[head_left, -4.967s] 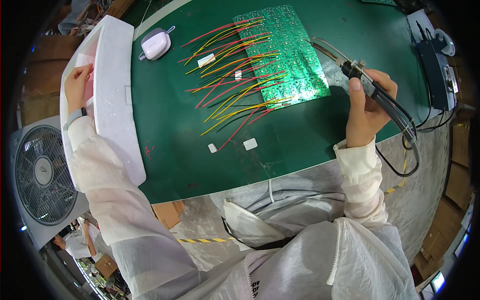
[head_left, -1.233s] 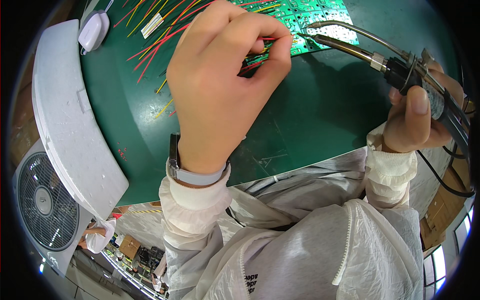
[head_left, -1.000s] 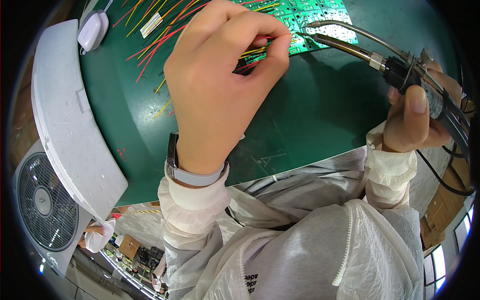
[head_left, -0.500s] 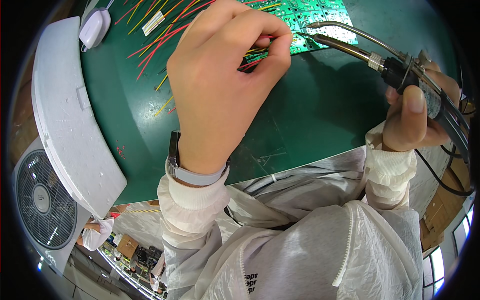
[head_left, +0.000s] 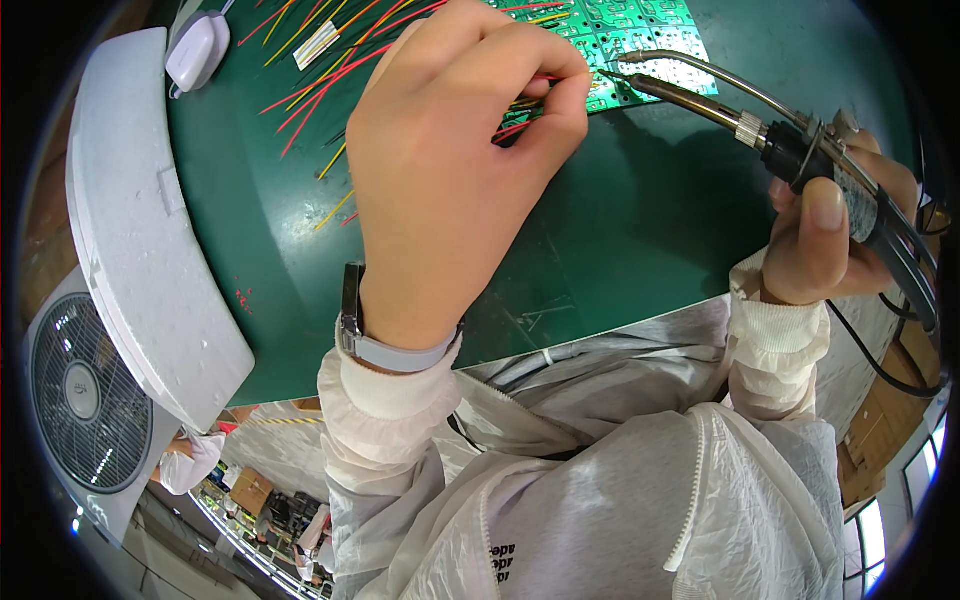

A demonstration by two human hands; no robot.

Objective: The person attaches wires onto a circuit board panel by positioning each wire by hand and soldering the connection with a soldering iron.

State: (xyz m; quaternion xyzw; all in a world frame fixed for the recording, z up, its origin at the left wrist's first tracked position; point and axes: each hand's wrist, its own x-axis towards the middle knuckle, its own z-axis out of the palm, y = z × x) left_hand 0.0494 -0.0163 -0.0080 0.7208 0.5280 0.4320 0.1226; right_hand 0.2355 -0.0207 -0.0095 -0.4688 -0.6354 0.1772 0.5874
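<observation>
A green circuit board panel (head_left: 655,28) lies at the top of the view. Over its left part my left hand (head_left: 450,150) is closed, thumb and forefinger pinched on a thin wire whose end lies by the board; the fingertips cover most of it. Red and yellow wires (head_left: 335,82) fan out to the left from beneath this hand. My right hand (head_left: 828,235) grips a soldering iron (head_left: 695,103) with a curved metal solder-feed tube (head_left: 735,78) above its shaft. The iron's tip is close to the left fingertips, at the board's near part; whether it touches is too small to tell.
A green mat (head_left: 610,220) covers the table. Along its left edge stands a white foam piece (head_left: 140,200), with a small white device (head_left: 198,50) beside it and a fan (head_left: 90,390) beyond. Red scraps (head_left: 243,298) lie on the mat. A black cable (head_left: 880,365) hangs at the right.
The whole view has shifted slightly, with the board and wires a little lower and to the right. Both hands keep nearly the same pose and grip, the iron's tip still by the left fingertips.
</observation>
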